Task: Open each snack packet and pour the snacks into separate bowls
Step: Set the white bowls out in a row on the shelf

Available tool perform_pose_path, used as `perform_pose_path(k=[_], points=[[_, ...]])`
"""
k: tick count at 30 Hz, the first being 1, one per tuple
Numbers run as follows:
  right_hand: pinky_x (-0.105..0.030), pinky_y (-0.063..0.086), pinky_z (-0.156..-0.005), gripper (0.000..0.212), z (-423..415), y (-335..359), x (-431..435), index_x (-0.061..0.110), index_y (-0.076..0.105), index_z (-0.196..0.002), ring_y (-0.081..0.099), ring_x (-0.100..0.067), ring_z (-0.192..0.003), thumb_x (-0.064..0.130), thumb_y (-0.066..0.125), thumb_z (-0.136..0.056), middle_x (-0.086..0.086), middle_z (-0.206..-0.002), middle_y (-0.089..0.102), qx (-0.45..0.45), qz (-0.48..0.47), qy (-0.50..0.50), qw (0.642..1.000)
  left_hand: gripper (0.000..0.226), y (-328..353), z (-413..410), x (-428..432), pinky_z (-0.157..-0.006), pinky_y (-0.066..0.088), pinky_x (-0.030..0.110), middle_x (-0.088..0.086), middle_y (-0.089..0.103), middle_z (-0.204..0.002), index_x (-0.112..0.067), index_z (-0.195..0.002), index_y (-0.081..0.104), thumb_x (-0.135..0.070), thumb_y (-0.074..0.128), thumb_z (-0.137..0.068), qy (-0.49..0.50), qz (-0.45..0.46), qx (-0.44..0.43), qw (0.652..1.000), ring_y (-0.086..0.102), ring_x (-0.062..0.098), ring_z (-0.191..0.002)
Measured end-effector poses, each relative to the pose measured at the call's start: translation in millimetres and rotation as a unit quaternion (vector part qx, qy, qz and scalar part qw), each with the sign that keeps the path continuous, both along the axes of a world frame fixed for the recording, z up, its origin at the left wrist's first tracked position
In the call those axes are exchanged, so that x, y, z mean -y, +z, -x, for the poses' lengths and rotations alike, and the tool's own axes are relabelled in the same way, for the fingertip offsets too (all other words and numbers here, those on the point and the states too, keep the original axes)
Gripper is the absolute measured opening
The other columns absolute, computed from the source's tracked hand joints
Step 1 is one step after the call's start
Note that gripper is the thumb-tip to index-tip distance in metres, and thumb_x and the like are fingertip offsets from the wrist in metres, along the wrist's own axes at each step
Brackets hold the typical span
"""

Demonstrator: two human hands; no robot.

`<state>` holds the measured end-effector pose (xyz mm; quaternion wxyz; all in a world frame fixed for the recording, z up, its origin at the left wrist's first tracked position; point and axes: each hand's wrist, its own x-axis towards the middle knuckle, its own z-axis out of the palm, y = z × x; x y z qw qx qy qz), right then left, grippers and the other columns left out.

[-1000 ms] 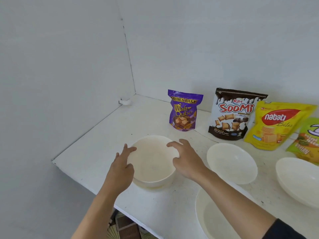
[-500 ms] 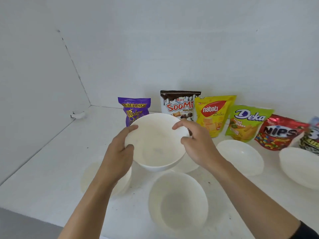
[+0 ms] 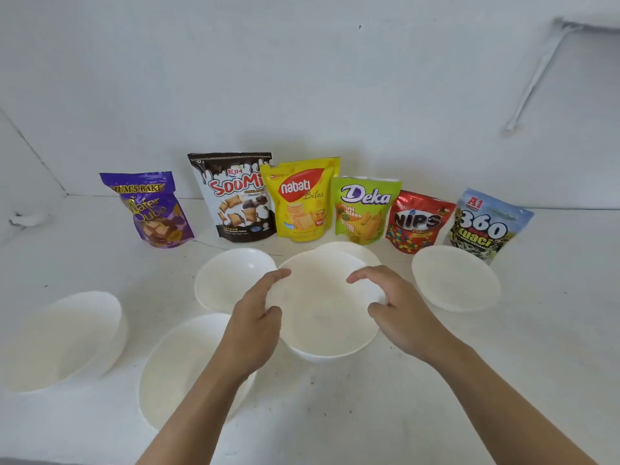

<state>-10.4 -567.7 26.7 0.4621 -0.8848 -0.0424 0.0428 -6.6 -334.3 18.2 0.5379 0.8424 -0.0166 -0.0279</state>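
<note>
The left hand [image 3: 255, 317] grips the left rim of the middle bowl [image 3: 325, 327], thumb and fingers curled narrowly on the edge. The right hand [image 3: 402, 307] holds the right rim, fingers half curled, forefinger reaching over the bowl. I cannot tell whether the bowl rests on the table [image 3: 369, 414]. Behind it the packets stand unopened: Wafer Qube [image 3: 151, 209], Soomi [image 3: 235, 199], Nabati [image 3: 302, 203], Deka [image 3: 364, 213], Nips [image 3: 416, 223], Kuaci [image 3: 486, 226].
</note>
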Motion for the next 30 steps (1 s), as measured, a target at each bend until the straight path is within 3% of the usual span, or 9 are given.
perform_pose_path(k=[2, 5, 9, 13, 17, 22, 25, 28, 30], points=[[-0.009, 0.038, -0.082, 0.058, 9, -10, 17, 0.035, 0.062, -0.115, 0.055, -0.019, -0.109, -0.01, 0.05, -0.08, 0.016, -0.125, 0.054, -0.02, -0.004, -0.002, 1.0, 0.073, -11, 12, 16, -0.094, 0.048, 0.02, -0.02, 0.056, -0.134, -0.039, -0.133, 0.055, 0.013, 0.038, -0.086, -0.002, -0.02, -0.016, 1.0, 0.053, -0.005, -0.114], [-0.01, 0.04, -0.072, 0.052, 21, -26, 34, 0.034, 0.063, -0.111, 0.053, -0.004, -0.09, -0.006, 0.052, -0.08, 0.014, -0.112, 0.056, -0.034, 0.001, -0.008, 0.999, 0.07, -26, 29, 34, -0.068, 0.051, 0.008, -0.027, 0.054, -0.12, -0.041, -0.133, 0.053, 0.011, 0.038, -0.09, -0.004, -0.038, -0.041, 0.998, 0.054, -0.018, -0.091], [-0.008, 0.039, -0.065, 0.046, 32, -51, 45, 0.034, 0.062, -0.113, 0.047, 0.004, -0.074, 0.001, 0.056, -0.082, 0.015, -0.104, 0.052, -0.06, 0.024, 0.002, 0.998, 0.067, -46, 41, 44, -0.068, 0.052, 0.013, -0.027, 0.053, -0.119, -0.042, -0.133, 0.053, 0.01, 0.039, -0.092, -0.001, -0.054, -0.072, 0.996, 0.058, -0.005, -0.095], [-0.012, 0.039, -0.064, 0.048, 40, -71, 46, 0.038, 0.056, -0.12, 0.051, -0.001, -0.089, 0.007, 0.056, -0.084, 0.013, -0.108, 0.046, -0.096, 0.046, 0.023, 0.994, 0.067, -57, 47, 47, -0.068, 0.052, 0.016, -0.037, 0.049, -0.119, -0.052, -0.126, 0.051, 0.006, 0.041, -0.094, -0.016, -0.082, -0.089, 0.993, 0.059, -0.004, -0.093], [-0.011, 0.046, -0.065, 0.05, 39, -72, 48, 0.04, 0.054, -0.122, 0.052, -0.001, -0.096, 0.009, 0.059, -0.084, 0.015, -0.115, 0.042, -0.094, 0.048, 0.034, 0.994, 0.061, -62, 45, 45, -0.071, 0.055, 0.024, -0.03, 0.053, -0.124, -0.051, -0.126, 0.053, 0.001, 0.046, -0.095, -0.02, -0.075, -0.091, 0.993, 0.061, 0.006, -0.096], [-0.01, 0.032, -0.088, 0.026, 27, -58, 40, 0.037, 0.06, -0.121, 0.041, -0.004, -0.121, 0.035, 0.063, -0.095, 0.016, -0.128, 0.042, 0.002, 0.072, 0.03, 0.997, 0.028, -47, 43, 41, -0.088, 0.042, 0.008, -0.034, 0.052, -0.128, -0.05, -0.12, 0.061, -0.032, 0.062, -0.099, -0.028, -0.004, -0.042, 0.999, 0.049, -0.017, -0.117], [-0.014, 0.036, -0.095, 0.022, 11, -42, 24, 0.033, 0.063, -0.118, 0.046, -0.008, -0.122, 0.037, 0.059, -0.097, 0.014, -0.126, 0.051, 0.073, 0.074, 0.034, 0.994, 0.021, -22, 39, 30, -0.088, 0.047, 0.01, -0.027, 0.056, -0.13, -0.048, -0.116, 0.064, -0.045, 0.056, -0.096, -0.014, 0.029, -0.008, 0.999, 0.053, -0.011, -0.122], [-0.027, 0.042, -0.097, 0.021, -6, -23, -3, 0.028, 0.065, -0.118, 0.052, -0.012, -0.119, 0.034, 0.06, -0.098, 0.009, -0.122, 0.058, 0.113, 0.068, 0.048, 0.99, 0.026, 4, 34, 12, -0.081, 0.049, 0.009, -0.022, 0.06, -0.125, -0.044, -0.114, 0.063, -0.052, 0.05, -0.093, -0.004, 0.005, 0.036, 0.999, 0.059, -0.006, -0.115], [-0.031, 0.044, -0.097, 0.02, -16, -10, -27, 0.027, 0.066, -0.116, 0.054, -0.014, -0.115, 0.032, 0.06, -0.097, 0.007, -0.118, 0.061, 0.136, 0.066, 0.062, 0.987, 0.027, 17, 32, -8, -0.084, 0.049, 0.014, -0.022, 0.06, -0.121, -0.046, -0.113, 0.062, -0.055, 0.048, -0.091, 0.013, -0.026, 0.068, 0.997, 0.059, -0.005, -0.112]])
